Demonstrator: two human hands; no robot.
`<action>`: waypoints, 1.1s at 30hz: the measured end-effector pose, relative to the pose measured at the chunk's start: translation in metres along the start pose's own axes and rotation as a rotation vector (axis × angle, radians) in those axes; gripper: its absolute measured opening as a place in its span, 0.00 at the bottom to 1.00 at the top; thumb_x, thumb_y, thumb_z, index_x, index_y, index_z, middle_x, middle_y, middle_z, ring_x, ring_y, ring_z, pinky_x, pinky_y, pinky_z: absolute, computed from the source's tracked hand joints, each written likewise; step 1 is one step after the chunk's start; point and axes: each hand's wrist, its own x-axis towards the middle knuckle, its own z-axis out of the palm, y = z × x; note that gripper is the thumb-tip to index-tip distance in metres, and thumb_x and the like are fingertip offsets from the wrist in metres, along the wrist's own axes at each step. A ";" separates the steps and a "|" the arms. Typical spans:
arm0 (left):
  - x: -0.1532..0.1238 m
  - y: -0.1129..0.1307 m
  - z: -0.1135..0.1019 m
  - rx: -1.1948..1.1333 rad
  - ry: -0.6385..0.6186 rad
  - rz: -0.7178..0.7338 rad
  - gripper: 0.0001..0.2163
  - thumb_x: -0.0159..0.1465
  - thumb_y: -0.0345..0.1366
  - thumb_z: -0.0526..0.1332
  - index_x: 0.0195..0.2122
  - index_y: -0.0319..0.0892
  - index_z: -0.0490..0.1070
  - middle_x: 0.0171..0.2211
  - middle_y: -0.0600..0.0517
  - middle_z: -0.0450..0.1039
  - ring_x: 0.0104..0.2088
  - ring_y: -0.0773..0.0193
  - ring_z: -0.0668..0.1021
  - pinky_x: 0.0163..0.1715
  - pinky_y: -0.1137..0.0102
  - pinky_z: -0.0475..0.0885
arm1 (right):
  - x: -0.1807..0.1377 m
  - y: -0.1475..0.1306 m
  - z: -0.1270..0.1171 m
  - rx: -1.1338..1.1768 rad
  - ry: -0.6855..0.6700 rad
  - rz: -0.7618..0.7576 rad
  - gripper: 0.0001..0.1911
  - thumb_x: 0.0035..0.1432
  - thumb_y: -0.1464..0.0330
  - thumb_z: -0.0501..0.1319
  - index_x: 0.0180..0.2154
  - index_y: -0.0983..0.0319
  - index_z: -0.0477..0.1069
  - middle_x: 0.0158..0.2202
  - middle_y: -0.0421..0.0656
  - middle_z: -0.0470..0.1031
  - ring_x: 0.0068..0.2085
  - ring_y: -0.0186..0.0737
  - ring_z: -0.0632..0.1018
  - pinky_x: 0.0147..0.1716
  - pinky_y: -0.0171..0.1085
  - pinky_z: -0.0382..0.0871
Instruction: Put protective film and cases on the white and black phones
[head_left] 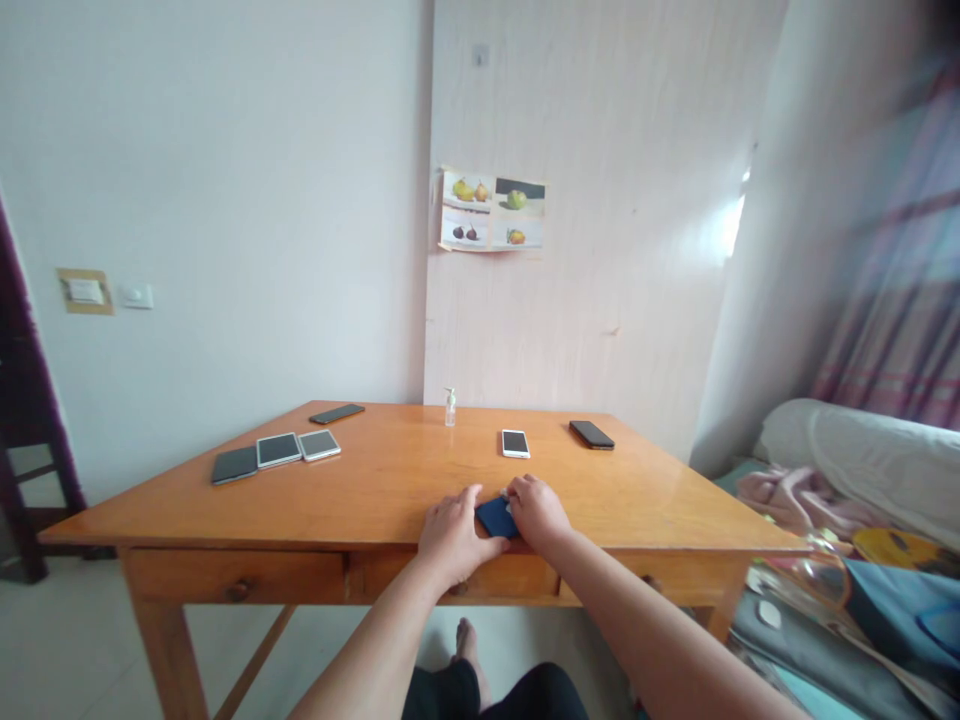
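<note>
Blue phone (495, 517) lies flat near the front edge of the table (360, 490), wedged between the hands, its long axis running roughly left to right. Left hand (452, 537) presses its thumb side against the left end; right hand (537, 512) lies over the right end, fingers bent down. Both touch it equally; cannot tell whether either truly grips it.
</note>
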 end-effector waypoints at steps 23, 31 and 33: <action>-0.003 0.002 -0.004 0.001 -0.006 0.004 0.39 0.50 0.52 0.67 0.61 0.44 0.58 0.54 0.46 0.72 0.55 0.49 0.71 0.54 0.61 0.63 | -0.005 0.028 -0.023 -0.038 0.024 0.121 0.13 0.62 0.72 0.51 0.37 0.66 0.75 0.41 0.52 0.72 0.39 0.41 0.74 0.37 0.36 0.61; 0.001 -0.002 0.004 0.020 0.026 0.006 0.36 0.50 0.50 0.67 0.59 0.44 0.60 0.53 0.44 0.73 0.55 0.49 0.71 0.53 0.61 0.63 | -0.031 -0.018 -0.005 0.099 -0.023 -0.214 0.10 0.59 0.72 0.55 0.34 0.60 0.75 0.38 0.44 0.74 0.43 0.38 0.72 0.43 0.32 0.60; 0.001 -0.002 0.003 0.021 0.025 0.013 0.36 0.51 0.50 0.66 0.59 0.43 0.60 0.53 0.44 0.73 0.55 0.49 0.71 0.53 0.61 0.63 | -0.032 -0.014 -0.006 0.102 -0.026 -0.232 0.10 0.59 0.72 0.55 0.34 0.59 0.75 0.38 0.43 0.74 0.43 0.37 0.72 0.43 0.31 0.60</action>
